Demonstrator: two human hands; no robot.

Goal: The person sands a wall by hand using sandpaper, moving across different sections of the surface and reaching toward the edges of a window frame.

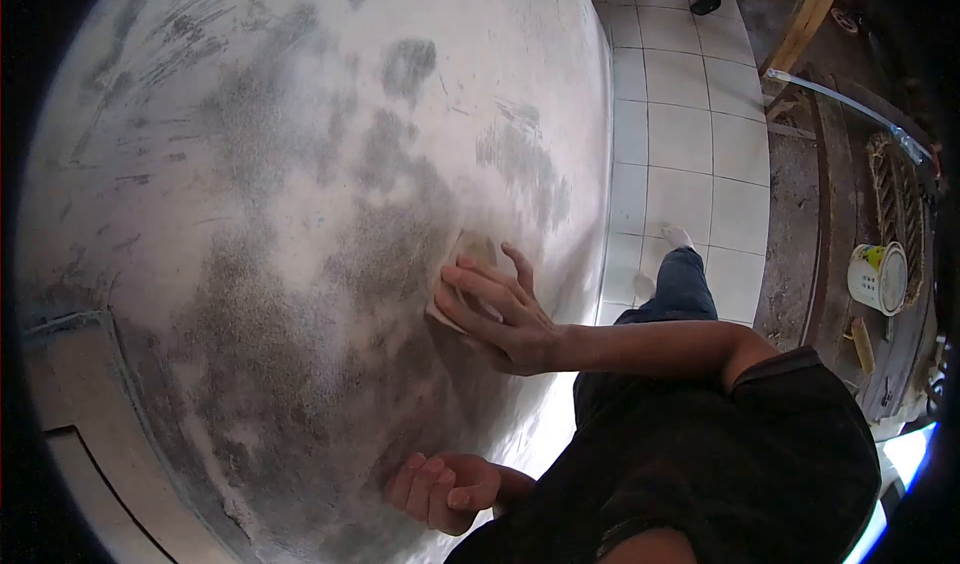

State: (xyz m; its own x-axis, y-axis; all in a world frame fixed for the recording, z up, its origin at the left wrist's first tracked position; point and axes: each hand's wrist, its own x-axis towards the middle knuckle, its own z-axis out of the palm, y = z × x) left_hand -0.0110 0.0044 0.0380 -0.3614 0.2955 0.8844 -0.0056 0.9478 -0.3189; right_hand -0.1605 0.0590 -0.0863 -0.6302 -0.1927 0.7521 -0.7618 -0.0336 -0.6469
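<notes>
My right hand (500,309) presses a folded piece of sandpaper (474,246) flat against the wall (330,294), its fingers spread over the top. Only the pale beige edges of the paper show around them. Patches of grey and dark speckle mark the whitish wall, with scratch-like streaks higher up. Lower in the view, my left hand (440,491) is loosely curled close to the wall, its thumb folded in and nothing showing between the fingers.
A framed panel (95,364) borders the wall at lower left. White floor tiles (680,144) run alongside, with dark sandals (705,2) at the far end. At right, a plastic bucket (878,277) stands on wooden planks (838,204) near a wooden post (805,19).
</notes>
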